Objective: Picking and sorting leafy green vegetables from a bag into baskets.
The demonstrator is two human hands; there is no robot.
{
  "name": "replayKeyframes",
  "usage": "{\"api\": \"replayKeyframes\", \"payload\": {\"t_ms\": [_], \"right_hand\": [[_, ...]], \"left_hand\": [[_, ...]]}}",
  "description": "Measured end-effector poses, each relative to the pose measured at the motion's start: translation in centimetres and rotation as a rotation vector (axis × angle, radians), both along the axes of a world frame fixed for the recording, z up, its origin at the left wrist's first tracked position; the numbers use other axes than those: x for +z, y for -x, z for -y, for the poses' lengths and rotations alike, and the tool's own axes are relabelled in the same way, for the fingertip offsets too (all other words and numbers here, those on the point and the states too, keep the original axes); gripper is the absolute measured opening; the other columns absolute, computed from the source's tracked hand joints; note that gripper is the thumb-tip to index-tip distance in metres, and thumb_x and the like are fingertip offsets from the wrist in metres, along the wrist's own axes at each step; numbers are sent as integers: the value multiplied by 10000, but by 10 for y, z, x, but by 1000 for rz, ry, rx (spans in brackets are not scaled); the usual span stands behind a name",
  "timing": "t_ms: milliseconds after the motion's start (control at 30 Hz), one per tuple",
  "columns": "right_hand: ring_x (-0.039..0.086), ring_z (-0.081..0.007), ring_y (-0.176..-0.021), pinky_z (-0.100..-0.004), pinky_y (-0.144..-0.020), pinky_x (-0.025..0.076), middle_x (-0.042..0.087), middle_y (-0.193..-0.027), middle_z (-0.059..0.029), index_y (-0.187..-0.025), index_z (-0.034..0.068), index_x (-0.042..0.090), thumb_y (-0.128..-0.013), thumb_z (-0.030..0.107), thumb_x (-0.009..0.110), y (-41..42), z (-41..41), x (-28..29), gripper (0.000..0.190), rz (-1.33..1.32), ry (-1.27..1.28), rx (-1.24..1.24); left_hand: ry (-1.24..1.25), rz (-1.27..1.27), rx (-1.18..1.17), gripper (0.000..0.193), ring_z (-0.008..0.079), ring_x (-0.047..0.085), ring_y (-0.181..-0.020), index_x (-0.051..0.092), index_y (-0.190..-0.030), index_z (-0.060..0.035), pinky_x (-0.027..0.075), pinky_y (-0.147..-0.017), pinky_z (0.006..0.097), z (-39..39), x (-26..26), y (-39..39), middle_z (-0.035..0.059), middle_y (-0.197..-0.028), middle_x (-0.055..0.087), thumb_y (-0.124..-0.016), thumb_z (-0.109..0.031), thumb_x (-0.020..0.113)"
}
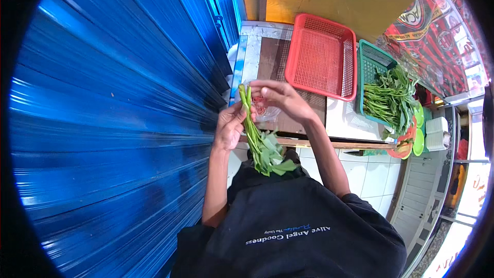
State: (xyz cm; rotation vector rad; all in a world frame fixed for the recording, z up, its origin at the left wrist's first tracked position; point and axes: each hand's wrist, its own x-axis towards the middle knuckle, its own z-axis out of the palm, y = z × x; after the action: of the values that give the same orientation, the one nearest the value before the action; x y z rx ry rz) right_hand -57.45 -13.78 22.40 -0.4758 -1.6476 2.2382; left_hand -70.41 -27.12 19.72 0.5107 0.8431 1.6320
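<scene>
A small bunch of leafy greens with long green stems, resembling water spinach (pixel 252 127), is gripped in my left hand (pixel 230 125). Its cut stem ends point away from me, and the leaves hang down over my lap. My right hand (pixel 283 98) is beside the stem ends with its fingers extended and spread. Whether its fingertips touch the stems cannot be made out. Behind the hands, red rubber bands (pixel 259 105) lie in a clear plastic bag (pixel 272 115) on the table, partly hidden by my fingers.
A red plastic basket (pixel 320 58) rests on the table (pixel 270 58). Right of it, a green basket (pixel 380 52) holds several bunches of greens (pixel 386 96). A blue corrugated metal shutter (pixel 115 123) rises close on my left. Lime-green bowls (pixel 418 143) and white containers (pixel 437 133) stand far right.
</scene>
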Motion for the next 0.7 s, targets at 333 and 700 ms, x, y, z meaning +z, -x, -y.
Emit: {"api": "replayKeyframes", "payload": {"t_ms": [333,700], "right_hand": [[610,-230,-840,-321,-716,483,588,-1045,-174,-1020,-29,576,-806,71,570,-6,12,-117,237,483,-677,-251],[369,-350,-1120,-456,-928,342,481,-1207,-143,-1218,57,440,-665,120,649,25,79,-127,594,574,-1272,134]], "left_hand": [[13,81,-121,267,148,559,-781,526,-1068,31,488,-726,285,27,-17,26,88,-896,576,-864,-141,546],[27,95,-99,354,188,535,-820,455,-1157,67,462,-765,304,45,-34,29,120,-921,535,-862,-114,533]]}}
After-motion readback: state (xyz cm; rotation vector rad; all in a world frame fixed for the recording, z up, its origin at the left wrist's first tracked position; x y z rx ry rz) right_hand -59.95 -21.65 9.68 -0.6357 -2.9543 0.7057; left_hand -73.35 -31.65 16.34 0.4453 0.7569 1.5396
